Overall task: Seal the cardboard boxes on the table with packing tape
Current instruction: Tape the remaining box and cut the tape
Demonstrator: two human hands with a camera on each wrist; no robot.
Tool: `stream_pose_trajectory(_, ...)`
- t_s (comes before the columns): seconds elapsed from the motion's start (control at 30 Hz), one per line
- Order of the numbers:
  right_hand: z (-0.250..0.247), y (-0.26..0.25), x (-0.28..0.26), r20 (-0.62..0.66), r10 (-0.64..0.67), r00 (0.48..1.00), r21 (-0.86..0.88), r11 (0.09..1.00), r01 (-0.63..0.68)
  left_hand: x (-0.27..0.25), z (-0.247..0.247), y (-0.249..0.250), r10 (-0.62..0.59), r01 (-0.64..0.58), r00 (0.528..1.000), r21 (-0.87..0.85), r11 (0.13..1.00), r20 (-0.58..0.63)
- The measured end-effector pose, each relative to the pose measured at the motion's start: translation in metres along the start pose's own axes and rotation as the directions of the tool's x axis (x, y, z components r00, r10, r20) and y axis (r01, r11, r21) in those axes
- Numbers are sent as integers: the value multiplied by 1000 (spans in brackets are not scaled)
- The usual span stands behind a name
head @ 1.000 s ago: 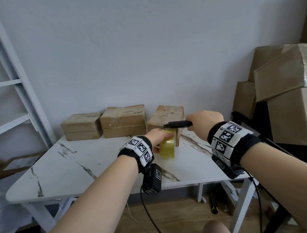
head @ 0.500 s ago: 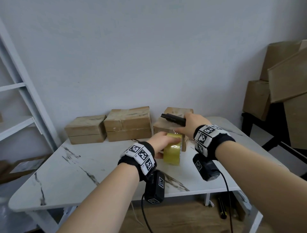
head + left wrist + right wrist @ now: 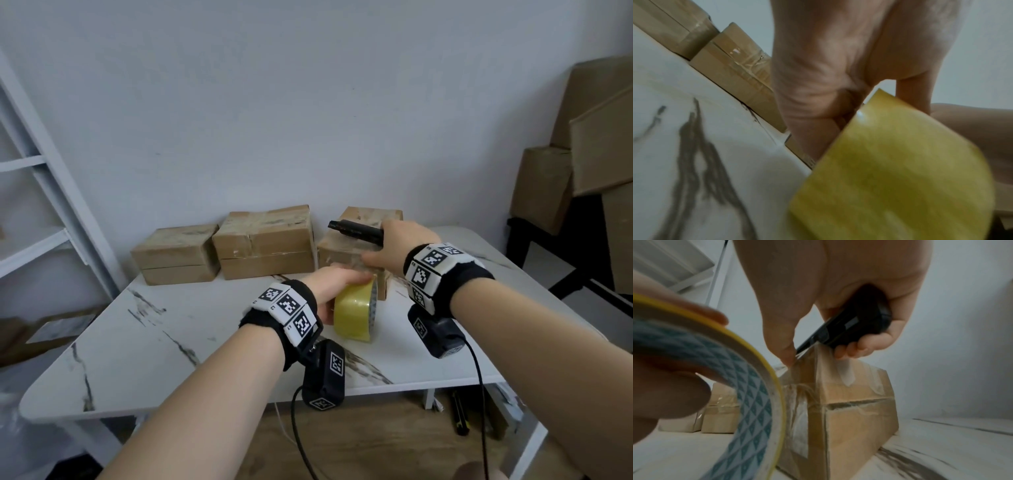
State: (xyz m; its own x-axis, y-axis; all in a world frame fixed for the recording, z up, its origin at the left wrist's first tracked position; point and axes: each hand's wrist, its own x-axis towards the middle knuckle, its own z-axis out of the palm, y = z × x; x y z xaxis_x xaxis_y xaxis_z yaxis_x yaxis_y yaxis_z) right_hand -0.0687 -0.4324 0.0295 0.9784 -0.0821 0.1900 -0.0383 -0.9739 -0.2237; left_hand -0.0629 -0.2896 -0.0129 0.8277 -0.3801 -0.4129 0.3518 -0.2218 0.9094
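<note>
The right hand (image 3: pixel 400 245) is gripping a black cutter (image 3: pixel 356 231) in its curled fingers while its thumb (image 3: pixel 781 344) is pressing clear tape onto the near top edge of the rightmost box (image 3: pixel 849 410). The left hand (image 3: pixel 334 284) is clutching the yellow tape roll (image 3: pixel 354 317) just in front of that box, above the worktop (image 3: pixel 164 342). Two more boxes (image 3: pixel 267 241) are sitting to the left, against the wall. The blade's position is hard to judge, so a hasty cut is risking a nicked thumb. If the roll is sagging, the strip may be wrinkling or peeling off the cardboard.
</note>
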Motion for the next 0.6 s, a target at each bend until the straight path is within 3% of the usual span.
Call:
stream_pose_trajectory(0.2,-14,15,-11,3,-35,999,137,990,34,2,5,-4,7,-9,999,-47,999,-46)
stream_pose_trajectory(0.4,-39,20,-39,-87,-63,994,-168,985,48,1,10,-1,20,-24,995,-36,999,-96)
stream_pose_trajectory(0.6,-45,3,-56,-68,-82,994,-330,943,55,-4,12,-3,47,-55,996,-91,994,-82)
